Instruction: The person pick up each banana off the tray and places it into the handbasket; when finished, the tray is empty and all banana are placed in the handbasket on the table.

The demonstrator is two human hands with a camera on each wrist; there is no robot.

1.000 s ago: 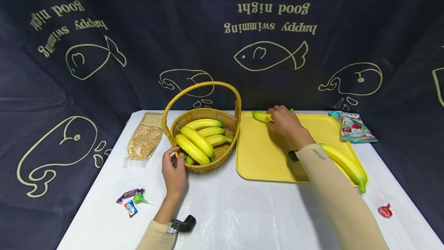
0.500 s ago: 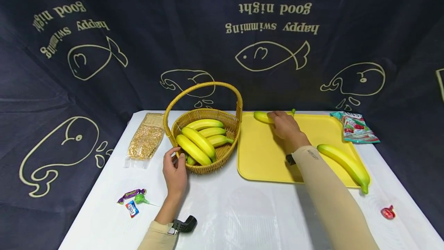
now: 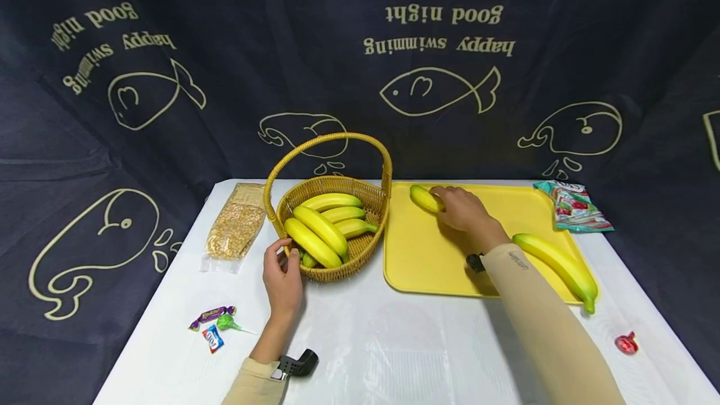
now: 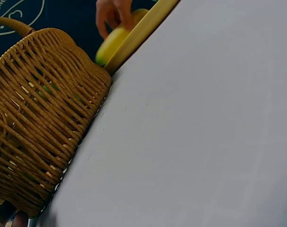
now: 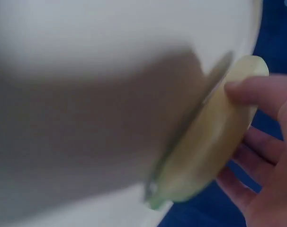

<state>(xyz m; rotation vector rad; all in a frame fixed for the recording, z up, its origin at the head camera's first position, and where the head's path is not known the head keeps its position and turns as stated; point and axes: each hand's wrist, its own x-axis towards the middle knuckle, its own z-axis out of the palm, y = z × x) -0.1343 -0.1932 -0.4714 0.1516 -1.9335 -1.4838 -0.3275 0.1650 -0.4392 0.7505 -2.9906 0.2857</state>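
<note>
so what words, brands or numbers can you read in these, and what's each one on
"good night": on the dark cloth, twice, upside down
"happy swimming": same cloth, twice, upside down; a cut-off piece of lettering also shows in the left wrist view
Too small or blurred to read: the print on the right sleeve, teal snack bag, purple wrapper, blue-and-red wrapper
</note>
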